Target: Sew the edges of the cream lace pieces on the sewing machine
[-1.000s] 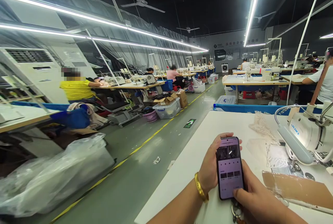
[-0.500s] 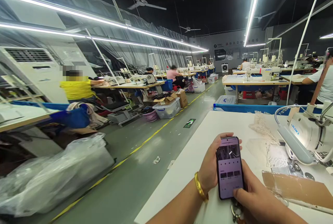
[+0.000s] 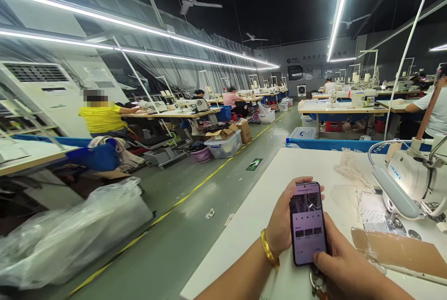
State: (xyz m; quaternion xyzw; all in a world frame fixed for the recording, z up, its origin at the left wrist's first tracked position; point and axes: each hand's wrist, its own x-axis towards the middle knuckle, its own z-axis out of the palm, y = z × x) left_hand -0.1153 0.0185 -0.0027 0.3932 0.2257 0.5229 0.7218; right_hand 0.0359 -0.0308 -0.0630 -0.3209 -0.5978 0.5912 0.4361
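Note:
A smartphone (image 3: 307, 244) with a lit screen is held upright over the white sewing table (image 3: 251, 225). My left hand (image 3: 283, 221) is closed around its left side, fingertips showing at the right edge; a gold bangle circles that wrist. My right hand (image 3: 340, 253) grips the lower right edge, thumb over the bottom corner of the screen, its other fingers hidden behind. A metal key ring (image 3: 316, 281) hangs beneath the phone. To the right stands a JUKI sewing machine (image 3: 408, 174), with beige lace (image 3: 352, 167) lying on the table beside it.
A brown cardboard piece (image 3: 401, 249) lies at the table's right. Left of the table runs an aisle with a yellow floor line (image 3: 188, 196). Large plastic-wrapped bundles (image 3: 80, 230) lie on the floor. A person in yellow (image 3: 101, 118) and other people sit at machines farther off.
The ceiling fan blades have turned. Both hands and the phone stay almost exactly where they were, with the right thumb still at the screen's lower corner.

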